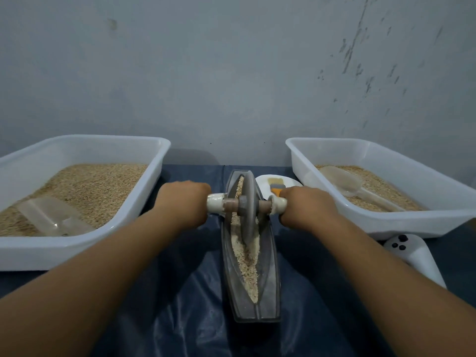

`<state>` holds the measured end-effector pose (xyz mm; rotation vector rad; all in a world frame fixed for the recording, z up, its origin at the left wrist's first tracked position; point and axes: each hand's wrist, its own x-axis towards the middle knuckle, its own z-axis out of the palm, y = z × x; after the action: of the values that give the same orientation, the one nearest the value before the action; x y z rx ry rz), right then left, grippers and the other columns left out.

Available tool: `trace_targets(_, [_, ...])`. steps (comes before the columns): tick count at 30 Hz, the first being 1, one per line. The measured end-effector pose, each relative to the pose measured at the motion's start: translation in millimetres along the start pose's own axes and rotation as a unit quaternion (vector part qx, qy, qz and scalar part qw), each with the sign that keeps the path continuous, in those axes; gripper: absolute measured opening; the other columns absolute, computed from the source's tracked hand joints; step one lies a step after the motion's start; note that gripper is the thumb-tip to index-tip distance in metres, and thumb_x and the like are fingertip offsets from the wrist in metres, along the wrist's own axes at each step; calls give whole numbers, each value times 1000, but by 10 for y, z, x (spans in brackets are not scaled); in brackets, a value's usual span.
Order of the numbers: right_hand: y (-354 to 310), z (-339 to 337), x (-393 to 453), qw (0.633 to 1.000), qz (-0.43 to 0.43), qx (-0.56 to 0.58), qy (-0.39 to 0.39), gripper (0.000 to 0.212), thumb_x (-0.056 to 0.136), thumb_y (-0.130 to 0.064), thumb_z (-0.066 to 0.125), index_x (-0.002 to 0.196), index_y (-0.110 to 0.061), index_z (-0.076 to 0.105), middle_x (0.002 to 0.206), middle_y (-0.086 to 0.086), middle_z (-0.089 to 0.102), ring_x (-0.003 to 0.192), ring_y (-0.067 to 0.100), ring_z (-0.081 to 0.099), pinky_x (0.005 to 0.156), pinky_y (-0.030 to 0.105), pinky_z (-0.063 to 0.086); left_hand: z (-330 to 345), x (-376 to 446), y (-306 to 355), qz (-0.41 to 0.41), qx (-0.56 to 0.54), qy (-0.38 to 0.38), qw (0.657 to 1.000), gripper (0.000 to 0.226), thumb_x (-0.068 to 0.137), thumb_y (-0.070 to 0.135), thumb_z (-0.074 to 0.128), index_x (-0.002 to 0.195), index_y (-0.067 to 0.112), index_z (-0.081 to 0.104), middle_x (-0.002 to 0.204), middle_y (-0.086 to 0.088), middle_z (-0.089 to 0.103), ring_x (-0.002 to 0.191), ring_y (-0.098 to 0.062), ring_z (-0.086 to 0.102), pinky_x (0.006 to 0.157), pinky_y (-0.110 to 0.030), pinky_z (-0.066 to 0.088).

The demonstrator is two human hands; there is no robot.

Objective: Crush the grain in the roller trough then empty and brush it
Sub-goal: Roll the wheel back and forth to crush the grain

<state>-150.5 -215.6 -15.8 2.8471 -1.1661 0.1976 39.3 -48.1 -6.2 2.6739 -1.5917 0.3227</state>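
- Crushing step judged in hand; emptying and brushing not yet done
- Roller wheel (247, 207) stands upright in the roller trough (269, 264), toward its far half, disc edge down in the grain (248, 264)
- Left handle (215, 202) is gripped by the left hand (184, 199), fingers curled round it; right handle (279, 203) is held the same way by the right hand (305, 206)
- Trough lies lengthwise on the dark blue sheet (180, 305), between the left tub (85, 148) and the right tub (386, 155), both holding grain
- Grain along the groove looks partly broken, near end less worked
- Next move judged: wheel to be drawn toward the near end, both handles pressed evenly so the disc stays in the groove
- Brush (275, 185) waits on a white plate (262, 180) behind the trough
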Motion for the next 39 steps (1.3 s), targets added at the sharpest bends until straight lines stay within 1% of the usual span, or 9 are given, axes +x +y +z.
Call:
trace_targets(4, [36,60,86,1000,9,15,-19,42,71,-31,59,112,-39,56,78,-12,52,73,15,53,61,28,42,-43,119,26,22,26,23,999,23,75,31,66,83,31,45,69,8,49,68,-16,55,64,-30,45])
trace_targets(9, [23,57,-219,1000,-4,14,0,13,77,-32,61,84,-33,50,75,-10,51,73,16,54,58,27,40,-7,-170,69,29,33,69,997,21,78,27,63,82,30,42,66,8,46,66,-15,53,61,-29,43])
trace_targets(11, [-7,-13,-425,1000,-19,-3,19,19,77,-32,61,72,-32,42,72,-9,52,68,16,52,53,26,34,8,-346,66,23,33,81,996,19,78,26,61,80,28,42,64,8,42,63,-14,50,58,-28,37])
trace_targets(20, [-68,-366,-743,995,-87,-54,-12,14,71,-34,60,72,-32,46,68,-9,55,63,7,51,48,24,30,84,-823,-80,6,-11,49,999,16,76,39,58,81,32,44,66,10,52,62,-8,53,56,-26,46])
trace_targets(24, [-117,-245,-414,995,-68,-75,24,11,70,-32,58,80,-31,54,66,-9,49,59,13,45,48,24,25,192,-553,-51,-19,-30,18,999,15,75,37,59,84,31,48,72,8,57,67,-13,58,58,-27,46])
trace_targets(29, [-78,-131,22,998,-31,-46,-2,25,70,-28,57,94,-33,59,72,-8,57,64,14,52,54,25,36,151,-79,-38,-17,-30,17,999,17,73,31,63,84,31,50,72,8,55,69,-15,58,64,-30,49])
trace_targets(33, [-104,-98,41,998,-24,-47,20,30,72,-28,57,102,-35,61,71,-10,51,67,16,50,59,27,37,136,-24,-36,-8,-24,20,999,15,76,28,62,85,30,50,72,8,54,68,-15,56,61,-29,44])
trace_targets(36, [-130,-120,-167,997,-33,-57,38,21,73,-26,56,94,-30,57,65,-9,46,62,17,47,53,26,32,143,-216,-15,-8,-18,42,999,15,77,27,60,84,31,48,69,8,51,66,-15,55,57,-28,40])
trace_targets(39, [-151,-186,-475,992,-59,-89,66,14,74,-28,57,73,-28,43,60,-8,42,53,12,39,46,24,20,145,-536,-12,-5,-26,35,999,14,77,30,60,86,30,49,71,8,54,68,-14,57,60,-29,47])
